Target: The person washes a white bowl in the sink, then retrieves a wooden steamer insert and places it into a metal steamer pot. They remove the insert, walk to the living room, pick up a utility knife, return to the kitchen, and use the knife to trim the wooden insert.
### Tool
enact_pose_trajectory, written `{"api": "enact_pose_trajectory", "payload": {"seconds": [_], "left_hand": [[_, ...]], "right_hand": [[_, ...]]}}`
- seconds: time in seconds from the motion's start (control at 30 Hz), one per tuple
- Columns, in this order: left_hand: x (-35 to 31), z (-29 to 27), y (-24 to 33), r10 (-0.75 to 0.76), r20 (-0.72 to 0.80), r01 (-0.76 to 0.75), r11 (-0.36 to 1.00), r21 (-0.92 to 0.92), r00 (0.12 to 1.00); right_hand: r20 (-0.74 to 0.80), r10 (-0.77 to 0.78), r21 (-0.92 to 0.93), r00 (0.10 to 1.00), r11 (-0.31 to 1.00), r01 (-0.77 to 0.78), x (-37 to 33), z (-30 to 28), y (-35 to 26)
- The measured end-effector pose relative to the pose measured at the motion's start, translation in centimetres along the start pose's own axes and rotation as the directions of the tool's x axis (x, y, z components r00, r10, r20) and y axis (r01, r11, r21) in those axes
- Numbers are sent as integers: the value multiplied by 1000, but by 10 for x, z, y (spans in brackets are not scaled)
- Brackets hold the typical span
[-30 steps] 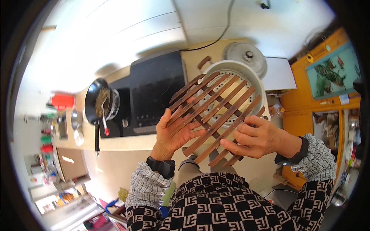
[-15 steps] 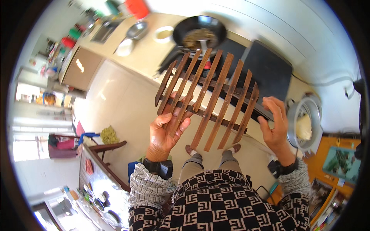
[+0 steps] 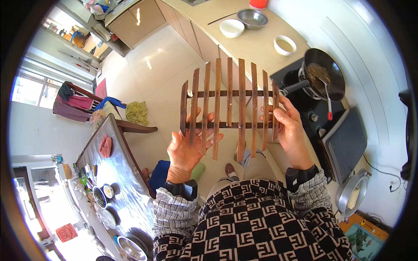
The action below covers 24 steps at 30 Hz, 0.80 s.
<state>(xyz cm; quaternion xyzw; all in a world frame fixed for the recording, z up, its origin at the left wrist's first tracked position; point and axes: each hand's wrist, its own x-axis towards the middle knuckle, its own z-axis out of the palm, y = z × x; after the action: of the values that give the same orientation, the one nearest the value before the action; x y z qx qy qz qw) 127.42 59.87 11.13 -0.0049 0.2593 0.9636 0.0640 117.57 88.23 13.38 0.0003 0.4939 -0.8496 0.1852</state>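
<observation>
A brown wooden slatted rack (image 3: 241,108), its long strips joined by two crossbars and together roughly oval, is held level in front of my body. My left hand (image 3: 182,153) holds it from below at the left side, with fingers passing behind the slats and partly hidden by them. At the opposite edge, my right hand (image 3: 291,137) grips the outermost slat, thumb on top and fingertips underneath.
Right of the rack, a black wok (image 3: 336,65) with brown food and a red-tipped spatula (image 3: 329,115) sits on the stove. White bowls (image 3: 231,28) and a metal basin (image 3: 252,18) stand on the counter. A covered table (image 3: 130,174) lies left, a metal pot (image 3: 344,202) lower right.
My right hand, free of the rack before, now grips its right edge. The view has turned toward the left, and the rack lies straighter across in front of me.
</observation>
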Motion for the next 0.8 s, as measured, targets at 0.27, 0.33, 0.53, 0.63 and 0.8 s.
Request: {"api": "enact_pose_trajectory", "payload": {"seconds": [0.27, 0.33, 0.53, 0.63, 0.8], "left_hand": [[90, -51, 91, 25, -280, 25, 985, 172, 960], [114, -49, 110, 67, -354, 23, 970, 243, 933], [202, -73, 198, 116, -420, -45, 984, 174, 900], [242, -95, 236, 179, -482, -107, 979, 173, 858], [326, -143, 309, 216, -538, -113, 969, 219, 814]], "right_hand": [[166, 19, -43, 986, 999, -12, 168, 46, 1], [203, 59, -51, 977, 997, -50, 213, 58, -4], [310, 137, -151, 941, 984, -94, 372, 127, -14], [323, 191, -180, 927, 974, -138, 453, 165, -8], [358, 183, -183, 915, 975, -124, 579, 212, 13]]}}
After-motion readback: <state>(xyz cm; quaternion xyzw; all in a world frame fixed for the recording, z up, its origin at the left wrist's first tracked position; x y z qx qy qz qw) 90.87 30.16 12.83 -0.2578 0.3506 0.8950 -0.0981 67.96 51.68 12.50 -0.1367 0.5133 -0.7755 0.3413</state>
